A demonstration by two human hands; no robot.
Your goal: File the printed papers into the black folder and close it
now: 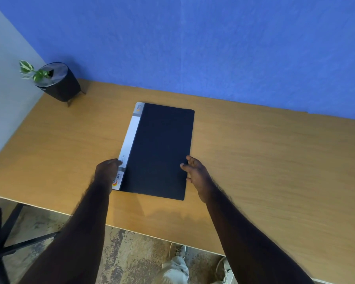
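At the far left, in the back corner of the wooden surface (pixel 254 160), stands a black pot (pixel 58 84) on short legs, with a small plant (pixel 32 71) of green-and-white leaves leaning out toward the grey wall. Below the near edge on that side, dark chair parts (pixel 0 238) show over a mottled floor.

The left hand (pixel 107 173) rests at the near left side of the black folder (pixel 162 150), its fingers curled over the white spine strip (pixel 130 138) just above the printed logo; this grip is partly closed against the spine edge, though whether it pinches the folder or merely presses on it cannot be told.

The folder lies shut and flat near the middle of the surface, spine to the left, tilted slightly. No papers are visible outside it.

The right hand (pixel 197 177) sits at the folder's near right edge, its grip loosely open, fingers spread, with fingertips touching the black cover. Further right the surface is bare wood beneath a blue wall.
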